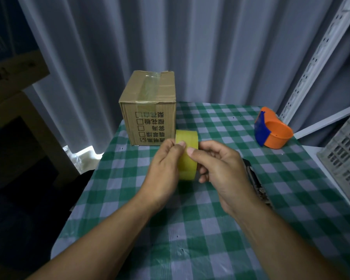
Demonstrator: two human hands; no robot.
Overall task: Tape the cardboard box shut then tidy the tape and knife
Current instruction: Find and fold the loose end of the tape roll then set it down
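Forearms are seen reaching in from the bottom edge, both bare, over a table (pixel 210 235) under a green-and-white checked cloth. Between the hands a yellow tape roll (pixel 188 138) is held near the middle of the table, just before the near right corner of the box (pixel 150 120). The left hand (pixel 164 164) is pinching the roll's upper left rim between thumb and fingertips. The right hand (pixel 222 164) grasps the roll from the right, with the thumb laid on the band and the fingers curled round the side.

The roll is stood on edge, its band turned to the camera and its axis running left to right. Whether it rests on the cloth cannot be told.

The box sits at the far left of the table, flaps closed, with a clear strip laid along the top away from the camera and down over the front face. Its printing is seen upside down.

An orange and blue dispenser (pixel 273 130) lies well apart at the far right. A grey crate (pixel 346 152) is cut off by the right edge. A pale curtain (pixel 190 47) hangs behind.

A dark object (pixel 253 176) lies just behind the right wrist, mostly hidden by it; what it is cannot be made out.
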